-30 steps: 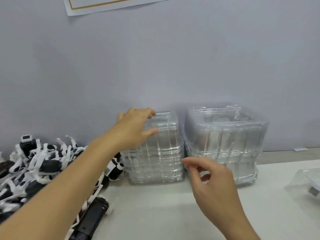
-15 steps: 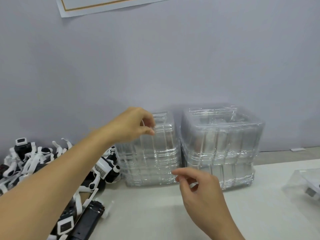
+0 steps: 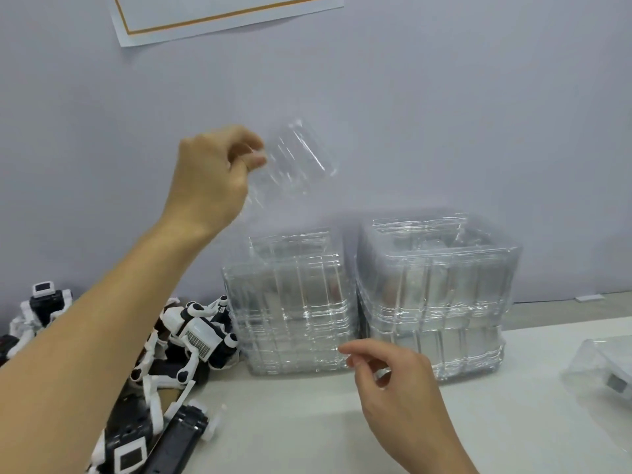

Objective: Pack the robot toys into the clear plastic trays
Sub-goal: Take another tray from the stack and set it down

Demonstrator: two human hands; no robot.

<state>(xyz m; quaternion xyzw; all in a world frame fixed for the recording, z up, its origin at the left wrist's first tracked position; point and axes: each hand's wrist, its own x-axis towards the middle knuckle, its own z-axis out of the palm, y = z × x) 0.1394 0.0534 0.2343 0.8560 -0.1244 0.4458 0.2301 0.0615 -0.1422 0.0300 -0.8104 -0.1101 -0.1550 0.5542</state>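
Note:
My left hand [image 3: 213,179] is raised above the left stack of clear plastic trays [image 3: 290,313] and pinches one clear tray [image 3: 294,159] by its edge; the tray hangs tilted in the air in front of the wall. A second stack of clear trays [image 3: 434,302] stands to the right of the first, touching it. My right hand [image 3: 396,381] hovers low in front of the two stacks, fingers loosely curled, holding nothing. A pile of black-and-white robot toys [image 3: 191,336] lies on the table at the left, partly hidden by my left forearm.
The white table [image 3: 307,422] meets a grey wall right behind the stacks. A packed clear tray [image 3: 605,371] lies at the right edge. A sheet of paper with an orange border [image 3: 222,12] is stuck on the wall above.
My left hand has gripped the top tray of the left stack and lifted it up off the stack. My right hand has stayed low in front of the stacks.

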